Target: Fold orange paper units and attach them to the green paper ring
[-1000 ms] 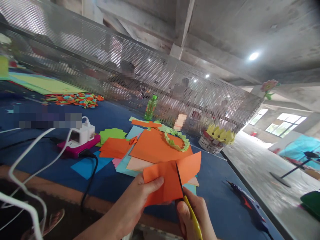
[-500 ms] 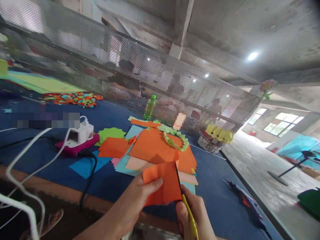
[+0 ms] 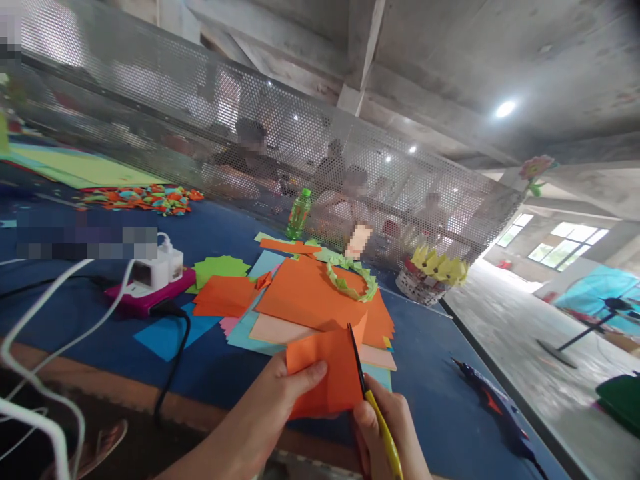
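Observation:
Near the front edge of the table, my left hand (image 3: 295, 387) grips an orange paper piece (image 3: 325, 370), thumb flat on top and fingers underneath. My right hand (image 3: 387, 413) is closed around yellow-handled scissors (image 3: 381, 427). Their dark blade lies along the paper's right edge, with a narrow flap of orange paper rising past the tip. Behind my hands lies a stack of orange sheets (image 3: 300, 290) over pale pink and light blue ones. On that stack rests a light green folded-paper ring (image 3: 350, 283).
A magenta power strip (image 3: 150, 297) with white plugs and cables sits left. A green bottle (image 3: 299, 217) and a basket with yellow folded paper (image 3: 425, 283) stand by the mesh screen. A glue gun (image 3: 495, 407) lies right. People sit behind the mesh.
The scissors have tilted slightly, and the flap at the paper's right edge now leans away to the right of the blade. My left hand keeps its grip on the paper.

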The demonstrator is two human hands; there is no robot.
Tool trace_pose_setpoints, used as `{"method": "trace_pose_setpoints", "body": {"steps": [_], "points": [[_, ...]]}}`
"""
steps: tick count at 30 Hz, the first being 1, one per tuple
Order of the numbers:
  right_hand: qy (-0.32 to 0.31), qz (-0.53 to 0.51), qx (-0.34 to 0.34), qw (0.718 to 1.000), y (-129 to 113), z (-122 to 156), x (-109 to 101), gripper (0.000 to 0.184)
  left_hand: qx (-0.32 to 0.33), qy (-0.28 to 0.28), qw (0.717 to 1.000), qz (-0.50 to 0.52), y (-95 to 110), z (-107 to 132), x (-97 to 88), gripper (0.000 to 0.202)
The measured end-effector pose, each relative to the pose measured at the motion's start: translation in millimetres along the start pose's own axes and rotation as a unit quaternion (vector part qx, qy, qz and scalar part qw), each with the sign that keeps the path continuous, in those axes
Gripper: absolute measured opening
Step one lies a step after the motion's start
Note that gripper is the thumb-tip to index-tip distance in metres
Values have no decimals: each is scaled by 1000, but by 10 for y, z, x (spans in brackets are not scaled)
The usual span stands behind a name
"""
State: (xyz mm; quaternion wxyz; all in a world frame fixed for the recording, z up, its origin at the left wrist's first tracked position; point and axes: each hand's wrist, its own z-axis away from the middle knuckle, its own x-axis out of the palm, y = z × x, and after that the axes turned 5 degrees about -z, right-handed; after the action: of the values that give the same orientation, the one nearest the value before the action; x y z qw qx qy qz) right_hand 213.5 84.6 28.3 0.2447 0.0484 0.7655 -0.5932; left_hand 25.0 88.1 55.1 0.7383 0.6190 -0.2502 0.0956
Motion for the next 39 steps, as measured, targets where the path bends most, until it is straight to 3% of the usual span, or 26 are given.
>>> {"method": "trace_pose_setpoints", "body": {"steps": [4,8,11,18,23,29,32,35,37,39], "points": [[36,-9,-29,999,-44,-25,23,58,-9,-4,1000,1,-43,-11,-26,58],[32,-51,-53,997,-116,-104,51,62,-26,2,1000,1,-36,14,-45,57],[17,-84,-34,996,-172,-151,68,63,-46,19,999,-3,-23,66,-69,49],[-63,-61,40,995,-174,-282,-28,60,-12,67,998,9,-16,102,-236,44],[-189,-47,142,971,-161,-339,-243,49,2,118,993,24,18,71,-337,45],[-286,-31,203,936,-379,-121,-336,29,19,160,987,23,36,44,-437,40],[-303,-23,222,926,-417,14,-414,25,27,169,985,28,69,21,-472,35],[-233,-2,197,952,-262,74,-668,32,26,172,984,35,90,2,-490,32],[-76,79,147,983,-61,66,-936,40,23,166,985,35,86,-7,-494,32],[65,229,98,966,195,37,-1232,47,26,155,987,27,68,-17,-494,32]]}}
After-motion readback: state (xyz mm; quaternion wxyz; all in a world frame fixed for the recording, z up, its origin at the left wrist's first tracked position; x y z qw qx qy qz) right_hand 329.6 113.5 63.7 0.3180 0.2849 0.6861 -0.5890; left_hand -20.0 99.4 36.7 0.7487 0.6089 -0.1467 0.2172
